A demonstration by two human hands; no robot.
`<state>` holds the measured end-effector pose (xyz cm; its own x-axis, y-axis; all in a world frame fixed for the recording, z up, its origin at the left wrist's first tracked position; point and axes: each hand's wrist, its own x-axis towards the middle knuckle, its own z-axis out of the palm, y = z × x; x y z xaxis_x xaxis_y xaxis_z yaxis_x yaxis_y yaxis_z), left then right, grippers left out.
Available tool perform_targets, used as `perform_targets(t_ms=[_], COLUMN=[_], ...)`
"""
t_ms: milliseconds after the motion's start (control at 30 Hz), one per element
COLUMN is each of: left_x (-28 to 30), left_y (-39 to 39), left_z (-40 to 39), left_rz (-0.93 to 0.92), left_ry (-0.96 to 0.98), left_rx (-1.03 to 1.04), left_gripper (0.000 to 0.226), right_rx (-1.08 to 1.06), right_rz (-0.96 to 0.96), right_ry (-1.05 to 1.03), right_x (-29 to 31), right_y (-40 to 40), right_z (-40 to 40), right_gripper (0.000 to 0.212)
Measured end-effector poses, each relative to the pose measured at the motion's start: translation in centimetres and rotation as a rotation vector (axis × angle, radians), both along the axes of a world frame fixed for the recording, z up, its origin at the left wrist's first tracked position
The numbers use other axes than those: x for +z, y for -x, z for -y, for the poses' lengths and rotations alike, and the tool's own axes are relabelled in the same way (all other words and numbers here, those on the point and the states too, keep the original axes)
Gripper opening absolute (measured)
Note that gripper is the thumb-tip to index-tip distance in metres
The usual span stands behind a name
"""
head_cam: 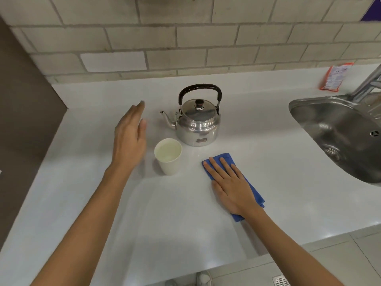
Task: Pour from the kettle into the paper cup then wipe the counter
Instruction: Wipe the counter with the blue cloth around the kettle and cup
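Observation:
A shiny metal kettle with a black handle stands upright on the white counter, its spout pointing left. Just in front of it a white paper cup stands upright with clear liquid inside. My left hand hovers left of the cup and kettle, fingers extended, touching neither. My right hand lies flat, fingers spread, pressing on a folded blue cloth on the counter right of the cup.
A steel sink with a tap sits at the right. An orange packet leans near the wall behind it. A brick wall runs along the back; a dark panel borders the counter's left side. The counter's front edge lies near me.

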<state>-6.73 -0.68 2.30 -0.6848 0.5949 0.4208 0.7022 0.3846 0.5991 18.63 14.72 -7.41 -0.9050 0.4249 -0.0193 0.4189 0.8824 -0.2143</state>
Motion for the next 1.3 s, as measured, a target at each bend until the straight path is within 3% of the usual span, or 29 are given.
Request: perform_targets(t_ms=[267,433,900,1300], left_x=[-8.5,-10.3,-10.7,-11.2], left_y=[-3.4,-5.3,-5.1,-5.0], left_z=[13.1,15.5,16.0,15.9], left_rz=[0.225,0.229,0.133,0.116], left_ry=[0.179,0.168,0.272,0.254], left_rx=[0.338,0.355,0.351,0.358], left_gripper=[0.043,0.044,0.045,0.049], right_rx=[0.351,0.527,0.115,-0.108], right_rz=[0.022,-0.006,-0.073,-0.092], right_ry=[0.084,0.113,0.091,0.153], right_x=[0.1,0.3,-1.6,-1.1], right_y=[0.1,3.8,17.8,26.1], right_z=[7.5,12.4,18.4,17.7], right_gripper=[0.055,0.054,0.06,0.061])
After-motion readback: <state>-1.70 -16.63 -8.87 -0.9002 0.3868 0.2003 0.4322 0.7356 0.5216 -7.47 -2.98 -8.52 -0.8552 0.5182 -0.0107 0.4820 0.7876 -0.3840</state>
